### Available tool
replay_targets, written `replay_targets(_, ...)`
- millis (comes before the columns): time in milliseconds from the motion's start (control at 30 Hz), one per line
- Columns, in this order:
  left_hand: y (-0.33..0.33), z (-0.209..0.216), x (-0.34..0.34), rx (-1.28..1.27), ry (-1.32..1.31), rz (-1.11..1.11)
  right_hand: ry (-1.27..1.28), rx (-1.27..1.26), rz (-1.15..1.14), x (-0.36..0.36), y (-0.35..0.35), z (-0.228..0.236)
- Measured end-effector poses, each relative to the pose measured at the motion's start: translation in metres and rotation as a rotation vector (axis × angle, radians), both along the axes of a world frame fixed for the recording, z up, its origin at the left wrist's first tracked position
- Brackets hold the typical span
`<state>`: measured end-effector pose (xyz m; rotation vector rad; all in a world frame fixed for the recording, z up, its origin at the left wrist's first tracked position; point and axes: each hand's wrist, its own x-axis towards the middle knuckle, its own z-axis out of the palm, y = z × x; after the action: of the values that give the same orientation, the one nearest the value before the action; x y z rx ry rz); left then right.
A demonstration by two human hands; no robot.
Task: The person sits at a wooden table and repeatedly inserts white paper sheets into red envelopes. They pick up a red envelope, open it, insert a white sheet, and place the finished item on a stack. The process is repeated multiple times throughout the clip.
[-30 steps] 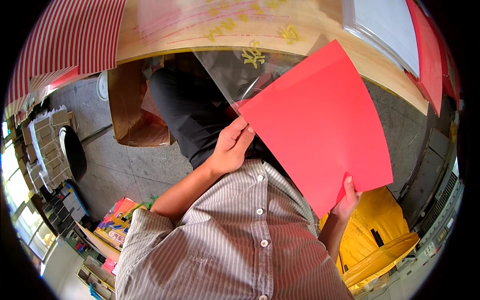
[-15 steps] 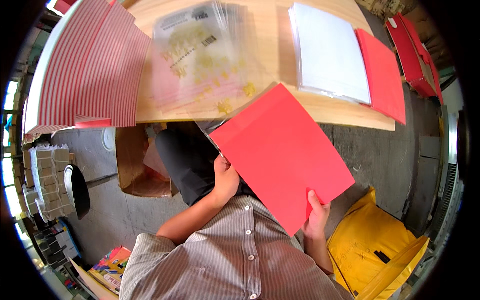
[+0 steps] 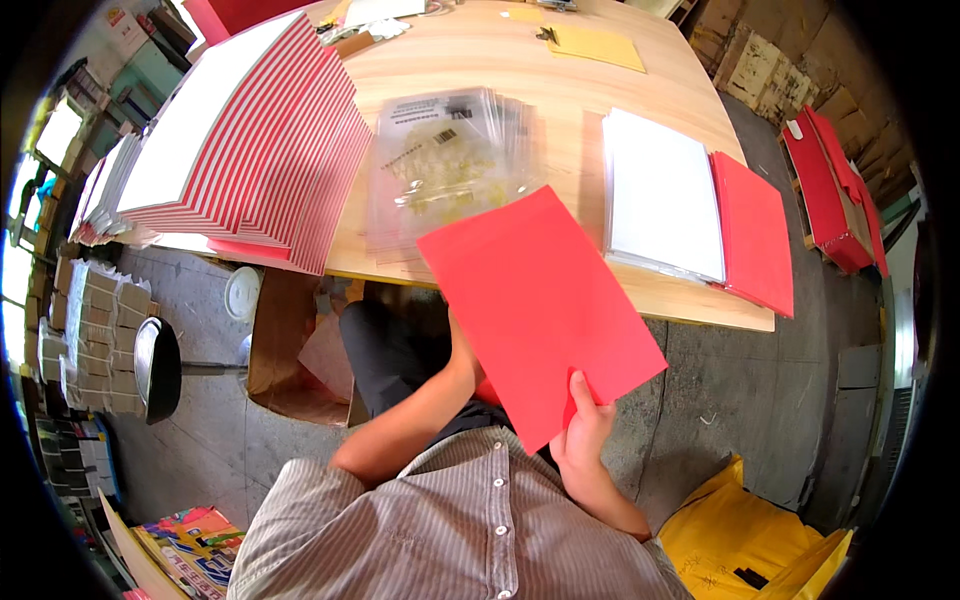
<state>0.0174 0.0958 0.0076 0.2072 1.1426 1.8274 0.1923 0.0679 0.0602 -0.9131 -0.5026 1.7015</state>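
Red sheet (image 3: 535, 310), right hand (image 3: 587, 436), thumb (image 3: 580, 390) atop

Around the held sheet (image 3: 540, 310), the table (image 3: 480, 50) bears plastic sleeves (image 3: 450, 160) at eleven o'clock, a stack (image 3: 280, 150) at ten, a clipboard (image 3: 597, 47) at twelve, papers (image 3: 665, 195) between one and two — below, a carton (image 3: 273, 350) stands at eight, a bag (image 3: 725, 540) towards five.

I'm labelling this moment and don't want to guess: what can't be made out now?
All in the head view:
- Left hand: its fingers are hidden behind the red sheet, so its grip can't be told.
- Right hand: the thumb shows, but most fingers are behind the sheet.
- Yellow bag: cut off by the lower edge.
- Cardboard box: partly hidden by the table.
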Motion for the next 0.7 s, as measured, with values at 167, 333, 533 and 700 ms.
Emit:
replay_targets(167,-0.016,0.0,0.012,-0.055,0.01,-0.06,-0.057,-0.048,0.008,0.013,-0.013,-0.003)
replay_targets(333,-0.018,-0.024,0.015,-0.057,0.277,-0.113,-0.047,-0.076,-0.014,0.023,-0.012,-0.005)
replay_targets(533,-0.033,-0.026,0.016,0.262,-0.003,0.033,0.022,-0.11,0.006,0.025,-0.009,0.016)
replay_targets(700,-0.034,-0.004,0.004,0.18,-0.025,0.023,-0.011,-0.116,0.05,0.025,-0.006,0.017)
